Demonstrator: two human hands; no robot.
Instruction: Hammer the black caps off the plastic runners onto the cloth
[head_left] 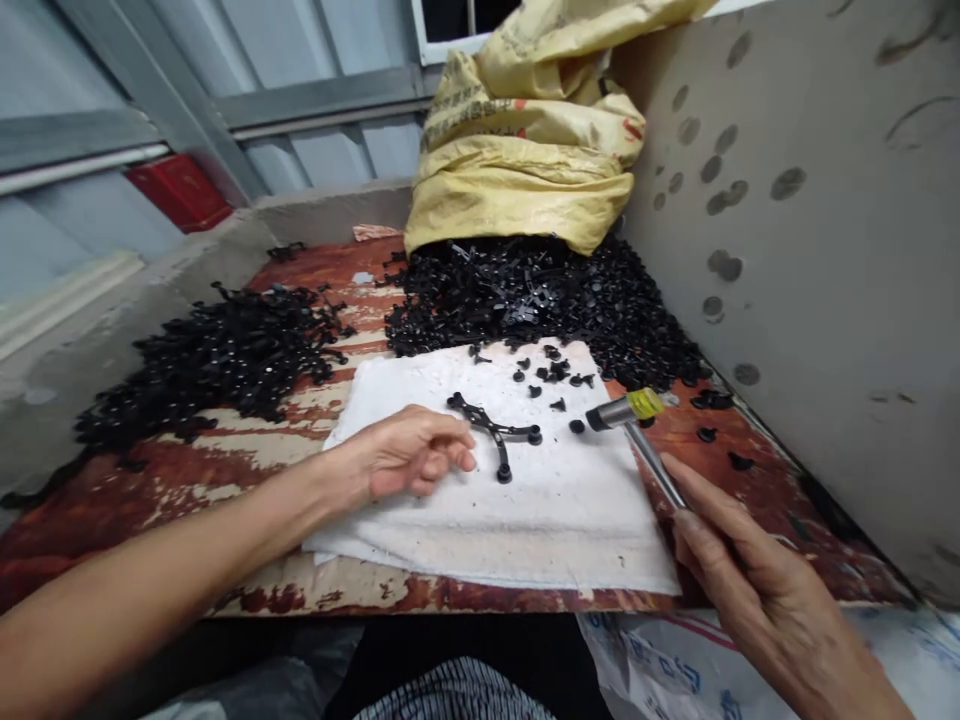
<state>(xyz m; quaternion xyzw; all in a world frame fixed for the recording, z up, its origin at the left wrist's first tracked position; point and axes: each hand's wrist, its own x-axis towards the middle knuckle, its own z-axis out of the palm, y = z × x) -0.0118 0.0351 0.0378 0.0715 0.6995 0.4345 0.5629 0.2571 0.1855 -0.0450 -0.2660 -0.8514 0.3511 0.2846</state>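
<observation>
My left hand [409, 452] rests on a white cloth [525, 520], its fingers curled and pinching one arm of a black cross-shaped plastic part [496, 435] that lies flat on the cloth. My right hand [757, 570] is closed around the metal handle of a small hammer [626, 412], with the forefinger stretched along the shaft. The hammer's head has a black tip and a yellow end, and it hovers just right of the part, close to one small black cap [576, 426]. Several more small black caps [551, 372] lie scattered at the cloth's far edge.
The cloth lies on a worn red-brown board [187, 480]. A heap of black parts [217, 355] sits at the left and a bigger heap [540, 295] spills from a yellow sack [525, 140] at the back. A grey spotted panel [810, 250] walls the right side.
</observation>
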